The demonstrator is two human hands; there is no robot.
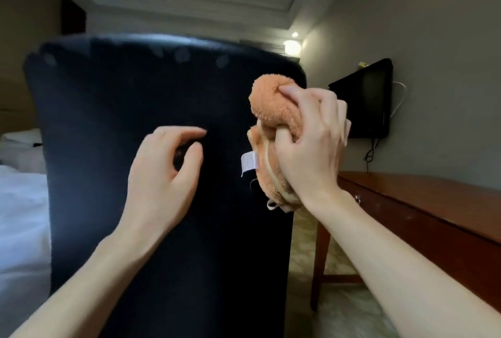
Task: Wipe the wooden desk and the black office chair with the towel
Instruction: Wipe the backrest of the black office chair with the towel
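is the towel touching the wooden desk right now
Apart. Head view: the right hand grips the bunched towel up by the black chair, with floor showing between it and the desk.

One chair [135, 120], one towel [271, 110], one desk [433, 202], one television [363, 99], one left hand [160, 172], one right hand [311, 145].

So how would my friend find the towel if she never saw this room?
Look at the big black chair back filling the middle. At its right edge, the right hand grips a bunched towel. It is the only fluffy orange thing here, with a small white tag hanging off it, while the left hand holds nothing.
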